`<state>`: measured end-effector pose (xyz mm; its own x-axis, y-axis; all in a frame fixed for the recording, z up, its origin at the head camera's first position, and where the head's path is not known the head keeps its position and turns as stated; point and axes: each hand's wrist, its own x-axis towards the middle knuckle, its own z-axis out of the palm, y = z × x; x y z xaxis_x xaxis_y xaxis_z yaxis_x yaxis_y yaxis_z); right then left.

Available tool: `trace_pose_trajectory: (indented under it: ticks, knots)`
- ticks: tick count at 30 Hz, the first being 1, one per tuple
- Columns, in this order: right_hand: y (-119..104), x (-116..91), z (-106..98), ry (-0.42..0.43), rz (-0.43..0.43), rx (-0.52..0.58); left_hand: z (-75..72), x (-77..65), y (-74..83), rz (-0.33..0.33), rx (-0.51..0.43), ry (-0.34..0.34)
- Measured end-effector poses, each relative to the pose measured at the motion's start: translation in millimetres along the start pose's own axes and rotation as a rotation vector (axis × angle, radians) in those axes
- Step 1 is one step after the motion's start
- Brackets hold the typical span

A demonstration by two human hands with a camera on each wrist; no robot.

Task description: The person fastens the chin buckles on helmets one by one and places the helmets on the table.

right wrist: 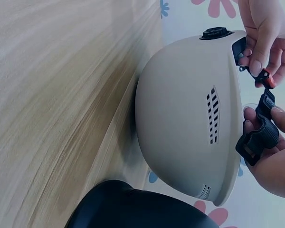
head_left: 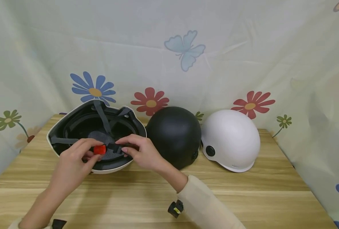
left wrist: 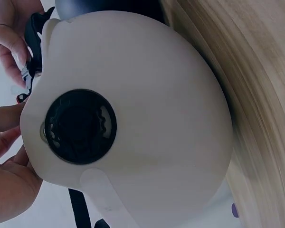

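Note:
A pale helmet (head_left: pixel 69 122) lies upturned at the left, its dark padded inside facing up. Over its opening, my left hand (head_left: pixel 76 160) pinches the red buckle (head_left: pixel 100 149) of the chin strap between thumb and fingers. Close to its right, my right hand (head_left: pixel 143 151) holds the black strap end (head_left: pixel 114 148) with thumb and fingertips. In the right wrist view the padded black strap (right wrist: pixel 265 124) bends around the right fingers, close below the red buckle piece. Grey webbing (head_left: pixel 102 116) crosses the helmet's inside. A round black knob (left wrist: pixel 80 127) shows on the shell in the left wrist view.
A black helmet (head_left: pixel 173 136) stands dome up, right beside the upturned one. To its right is a white helmet (head_left: pixel 232 138), also dome up. All rest on a wood-grain table (head_left: pixel 146 203), with a flowered cloth (head_left: pixel 123 57) hanging behind.

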<state>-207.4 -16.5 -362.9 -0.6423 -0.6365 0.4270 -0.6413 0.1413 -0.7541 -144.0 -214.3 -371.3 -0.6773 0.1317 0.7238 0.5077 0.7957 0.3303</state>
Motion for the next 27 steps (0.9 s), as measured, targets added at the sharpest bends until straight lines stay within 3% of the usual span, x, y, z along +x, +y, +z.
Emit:
trace_pose_trajectory:
  ticks: [5, 12, 21, 27]
  knots:
    - [0.7, -0.4, -1.6, 0.008, -0.003, -0.029, 2.5, 1.3, 0.3, 0.016, -0.003, 0.028]
    - [2.6, -1.2, -2.4, 0.006, 0.003, -0.059, 4.6, 1.3, 1.4, 0.018, 0.006, 0.017]
    - [3.9, -0.4, 0.8, -0.021, 0.028, -0.013, 5.2, -1.3, 0.8, -0.016, 0.023, -0.003]
    - [3.4, 0.5, 2.7, -0.024, 0.028, 0.016, 7.5, -2.4, 0.4, 0.015, 0.022, 0.014]
